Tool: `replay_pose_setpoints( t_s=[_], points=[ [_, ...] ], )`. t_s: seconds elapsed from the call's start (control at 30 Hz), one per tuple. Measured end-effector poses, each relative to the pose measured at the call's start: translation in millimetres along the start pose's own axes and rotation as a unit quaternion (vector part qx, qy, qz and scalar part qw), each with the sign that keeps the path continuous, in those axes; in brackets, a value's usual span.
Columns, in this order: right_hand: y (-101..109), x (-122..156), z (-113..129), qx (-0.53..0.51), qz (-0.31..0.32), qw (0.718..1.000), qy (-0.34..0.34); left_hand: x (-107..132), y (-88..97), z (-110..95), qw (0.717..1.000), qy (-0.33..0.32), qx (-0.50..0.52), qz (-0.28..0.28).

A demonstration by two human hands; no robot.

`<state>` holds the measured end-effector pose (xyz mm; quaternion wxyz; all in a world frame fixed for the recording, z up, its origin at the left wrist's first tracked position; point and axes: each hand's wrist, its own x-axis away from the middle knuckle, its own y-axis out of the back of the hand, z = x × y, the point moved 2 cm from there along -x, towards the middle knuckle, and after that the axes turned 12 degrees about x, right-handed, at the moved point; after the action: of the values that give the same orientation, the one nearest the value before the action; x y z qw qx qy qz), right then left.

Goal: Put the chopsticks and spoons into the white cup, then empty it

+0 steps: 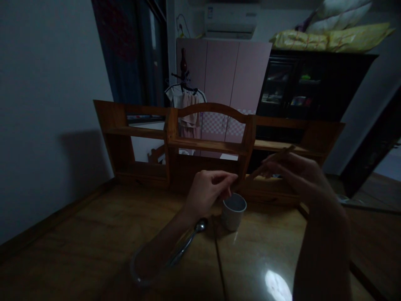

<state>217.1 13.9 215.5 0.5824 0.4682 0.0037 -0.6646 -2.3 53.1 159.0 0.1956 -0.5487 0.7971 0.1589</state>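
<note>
A thin wooden stick, which looks like a chopstick (256,172), slants between my hands above the table. My right hand (294,171) grips it, and its upper end pokes out past the fingers. Opposite it, my left hand (208,188) is closed in a pinch close to the stick's lower end. Whether those fingertips hold the stick is too dark to tell. Just below and right of my left hand, a white cup (232,217) stands upright on the table. Beside my left forearm lies a metal spoon (188,241), partly hidden by the arm.
Along the back of the wooden table (257,246) runs a low wooden shelf unit (206,144). A wall (53,104) borders the left side. Behind are a pink wardrobe (221,75), a clothes stand (183,62) and a dark cabinet (326,83). The room is dim.
</note>
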Motion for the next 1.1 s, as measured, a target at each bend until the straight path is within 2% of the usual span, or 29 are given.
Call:
replay_pose_setpoints(
  t_s=[0.07,0.1,0.13,0.2,0.33,0.47,0.57,0.67,0.8,0.93,1.1],
  points=[
    [16.0,3.7,-3.5,0.032,-0.132,0.991,-0.014,-2.3,12.0,-10.9,0.998,-0.031,-0.003,-0.048],
    [20.6,4.3,-7.3,0.047,-0.163,0.985,-0.021,-4.0,17.7,-13.6,0.997,-0.042,-0.003,-0.064],
    [22.6,3.8,-12.2,0.059,-0.168,0.984,-0.026,-5.9,22.9,-14.7,0.996,-0.051,-0.002,-0.074],
    [19.0,-1.0,-24.8,0.074,-0.116,0.99,-0.026,-9.8,31.2,-13.4,0.995,-0.06,-0.001,-0.081],
    [-12.4,-17.7,-56.6,0.064,0.065,0.996,-0.018,-16.1,41.3,-6.5,0.996,-0.056,-0.004,-0.072],
    [-52.7,-30.3,-82.1,0.057,0.14,0.988,-0.027,-20.5,47.8,-0.7,0.996,-0.049,-0.025,-0.07],
    [-74.9,-32.0,-91.5,0.054,0.197,0.978,-0.04,-22.2,50.9,2.3,0.995,-0.055,-0.035,-0.075],
    [-83.4,-30.7,-93.5,0.044,0.223,0.973,-0.043,-22.6,52.0,4.5,0.995,-0.056,-0.041,-0.073],
    [-83.0,-29.3,-91.5,0.033,0.241,0.969,-0.038,-23.2,54.2,6.1,0.993,-0.053,-0.062,-0.083],
    [-85.4,-29.8,-95.9,0.018,0.232,0.972,-0.041,-25.2,58.3,7.4,0.992,-0.048,-0.07,-0.088],
    [-101.5,-33.8,-112.8,0.014,0.214,0.975,-0.051,-27.5,64.2,8.7,0.993,-0.041,-0.077,-0.08]
  ],
)
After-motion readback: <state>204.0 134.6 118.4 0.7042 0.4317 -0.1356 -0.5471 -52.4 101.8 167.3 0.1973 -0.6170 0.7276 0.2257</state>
